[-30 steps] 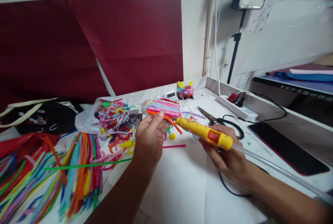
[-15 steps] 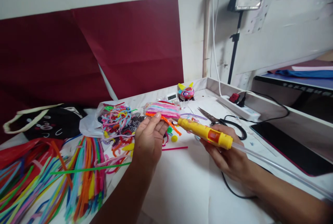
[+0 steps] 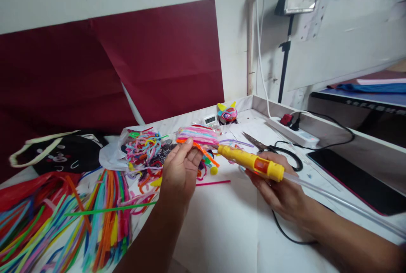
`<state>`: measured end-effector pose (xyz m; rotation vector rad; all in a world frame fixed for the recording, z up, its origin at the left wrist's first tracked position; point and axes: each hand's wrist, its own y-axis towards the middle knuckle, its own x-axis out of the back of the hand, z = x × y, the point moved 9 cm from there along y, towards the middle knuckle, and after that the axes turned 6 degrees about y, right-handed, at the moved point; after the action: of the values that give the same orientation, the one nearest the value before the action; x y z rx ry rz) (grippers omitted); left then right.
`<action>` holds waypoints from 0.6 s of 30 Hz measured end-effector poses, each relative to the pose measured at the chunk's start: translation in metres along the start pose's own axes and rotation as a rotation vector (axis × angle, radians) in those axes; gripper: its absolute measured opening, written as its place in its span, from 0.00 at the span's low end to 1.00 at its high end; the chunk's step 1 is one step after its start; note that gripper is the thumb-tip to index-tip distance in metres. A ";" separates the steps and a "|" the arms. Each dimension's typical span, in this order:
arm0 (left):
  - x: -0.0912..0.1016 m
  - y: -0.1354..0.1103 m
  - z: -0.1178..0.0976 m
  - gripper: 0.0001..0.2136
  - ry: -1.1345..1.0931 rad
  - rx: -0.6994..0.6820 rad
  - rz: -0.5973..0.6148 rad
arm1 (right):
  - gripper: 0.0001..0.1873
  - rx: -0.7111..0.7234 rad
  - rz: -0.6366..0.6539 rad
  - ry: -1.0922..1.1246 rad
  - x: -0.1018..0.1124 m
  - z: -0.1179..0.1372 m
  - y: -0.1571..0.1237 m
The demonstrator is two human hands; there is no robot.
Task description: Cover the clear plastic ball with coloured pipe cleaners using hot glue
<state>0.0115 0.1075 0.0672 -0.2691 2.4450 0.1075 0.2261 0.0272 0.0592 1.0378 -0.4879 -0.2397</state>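
My left hand (image 3: 179, 171) is raised over the white table (image 3: 228, 226), fingers closed on a striped piece made of pink, purple and orange pipe cleaners (image 3: 198, 135). An orange pipe cleaner end sticks out of it toward the right. My right hand (image 3: 279, 190) grips a yellow glue gun (image 3: 250, 161) with a clear glue stick trailing out its back. The gun's nozzle points left and sits right at the striped piece.
Long loose pipe cleaners (image 3: 63, 222) lie at the left, a plastic bag of short cut bits (image 3: 142, 148) behind my left hand. Black scissors (image 3: 269, 148), a power strip (image 3: 293, 133), a dark tablet (image 3: 358, 180), a small colourful figure (image 3: 226, 113) and a black tote bag (image 3: 57, 152) also lie there.
The view has shifted a little to the right and down. Both hands keep their hold, with the glue gun nozzle staying at the striped piece.
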 end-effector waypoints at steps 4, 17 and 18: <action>0.002 0.000 0.000 0.07 -0.019 0.016 -0.042 | 0.22 0.005 0.014 0.005 -0.003 -0.004 -0.004; 0.002 -0.002 0.005 0.07 0.030 0.026 -0.031 | 0.20 0.010 0.003 0.001 -0.001 -0.003 -0.005; 0.000 -0.002 0.007 0.08 0.041 0.026 -0.011 | 0.20 -0.003 0.008 0.009 -0.001 -0.004 -0.006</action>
<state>0.0159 0.1064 0.0616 -0.2753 2.4836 0.0664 0.2271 0.0283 0.0521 1.0339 -0.4830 -0.2285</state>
